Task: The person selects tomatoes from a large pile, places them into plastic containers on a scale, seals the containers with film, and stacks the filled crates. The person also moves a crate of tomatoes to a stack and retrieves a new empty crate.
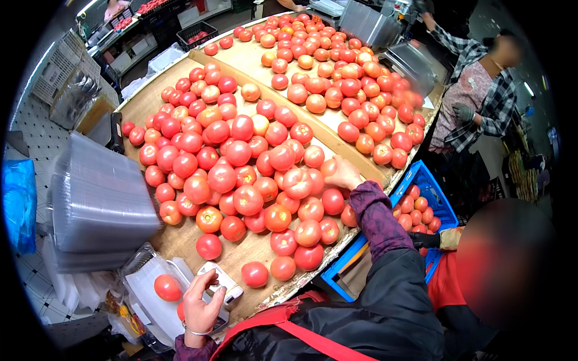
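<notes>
My right hand [347, 175] reaches across to the right side of the near tomato pile [226, 158], its fingers around a pale red tomato [328, 168]. Low in the view, my left hand [202, 300] is empty, fingers and thumb apart, with a bracelet at the wrist. It hovers by a clear plastic tray [149, 275] with a white liner. One red tomato [167, 288] sits on that liner; another is partly hidden behind my left hand. Beside my fingers is a small white box-like object [224, 283]. Single tomatoes [254, 274] lie near the table's front edge.
A tall stack of clear plastic trays [99, 198] stands at left. A wooden divider [289, 113] separates the far tomato pile [334, 85]. At right, a co-worker's gloved hand [424, 240] is at a blue crate [433, 194] of tomatoes. Another person [474, 90] stands beyond.
</notes>
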A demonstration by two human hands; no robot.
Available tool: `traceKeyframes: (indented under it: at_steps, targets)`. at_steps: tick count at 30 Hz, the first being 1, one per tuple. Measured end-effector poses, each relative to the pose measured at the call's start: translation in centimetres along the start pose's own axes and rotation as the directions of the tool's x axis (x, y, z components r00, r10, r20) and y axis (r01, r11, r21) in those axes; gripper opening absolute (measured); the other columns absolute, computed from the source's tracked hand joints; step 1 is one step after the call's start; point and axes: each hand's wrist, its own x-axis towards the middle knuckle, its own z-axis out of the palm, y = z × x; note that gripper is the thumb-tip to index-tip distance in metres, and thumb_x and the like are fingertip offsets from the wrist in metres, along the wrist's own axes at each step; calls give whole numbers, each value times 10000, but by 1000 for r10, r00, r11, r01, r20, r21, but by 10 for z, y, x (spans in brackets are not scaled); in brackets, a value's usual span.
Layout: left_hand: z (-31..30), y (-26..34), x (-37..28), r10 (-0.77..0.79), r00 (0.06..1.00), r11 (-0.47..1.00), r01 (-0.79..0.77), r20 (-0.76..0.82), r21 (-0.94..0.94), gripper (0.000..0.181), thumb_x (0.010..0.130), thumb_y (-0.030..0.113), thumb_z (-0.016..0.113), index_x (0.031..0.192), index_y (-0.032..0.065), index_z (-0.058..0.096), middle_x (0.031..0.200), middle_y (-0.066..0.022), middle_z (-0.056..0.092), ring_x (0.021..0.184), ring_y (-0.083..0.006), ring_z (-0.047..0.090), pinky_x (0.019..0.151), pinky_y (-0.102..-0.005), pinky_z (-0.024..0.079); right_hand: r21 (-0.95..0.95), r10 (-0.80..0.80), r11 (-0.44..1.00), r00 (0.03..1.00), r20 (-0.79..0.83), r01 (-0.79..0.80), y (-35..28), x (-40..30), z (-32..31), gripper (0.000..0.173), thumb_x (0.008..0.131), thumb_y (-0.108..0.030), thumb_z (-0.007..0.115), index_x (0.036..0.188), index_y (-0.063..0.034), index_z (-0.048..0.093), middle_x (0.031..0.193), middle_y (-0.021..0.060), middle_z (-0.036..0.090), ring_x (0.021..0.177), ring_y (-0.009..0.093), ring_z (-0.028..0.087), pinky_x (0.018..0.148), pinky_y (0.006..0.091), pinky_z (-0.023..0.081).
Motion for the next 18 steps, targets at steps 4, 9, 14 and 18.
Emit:
traceKeyframes:
  at_steps: [4, 9, 14, 18]
  targets:
    - [11, 1, 14, 9, 998, 1000, -8, 60, -13, 471, 738, 23, 691, 1186, -30, 555, 1004, -130, 616, 891, -211, 621, 788, -308, 491, 452, 116, 892, 974, -196, -15, -20, -16, -11, 708, 657, -402, 751, 1206, -30, 503, 1086, 216, 606, 1039, 328, 597, 889, 410, 472]
    - [45, 33, 36, -140, 966, 915, 210, 216, -345, 904, 723, 56, 735, 1462, 65, 214, 1288, -147, 470, 1090, -238, 550, 876, -354, 488, 751, -488, 586, 873, 24, 306, -112, -94, -27, 620, 742, -345, 742, 1221, -28, 508, 1094, 129, 604, 1017, 222, 595, 887, 346, 476]
    - [71, 19, 55, -85, 923, 299, 383, 375, -874, 903, 728, 271, 766, 1438, 78, 243, 1290, -156, 462, 1185, -302, 501, 986, -439, 440, 837, -772, 449, 608, 187, 312, -153, -134, -27, 459, 869, -153, 600, 1297, -40, 477, 1135, 86, 588, 1044, 152, 558, 903, 314, 467]
    - [61, -17, 36, -231, 829, -92, 503, 510, -859, 743, 799, 527, 624, 1349, 99, 365, 1174, -191, 534, 1019, -330, 595, 791, -478, 532, 631, -212, 744, 973, -87, 218, -89, -90, -45, 323, 863, -151, 609, 1150, -9, 564, 1037, 61, 608, 974, 129, 570, 845, 295, 480]
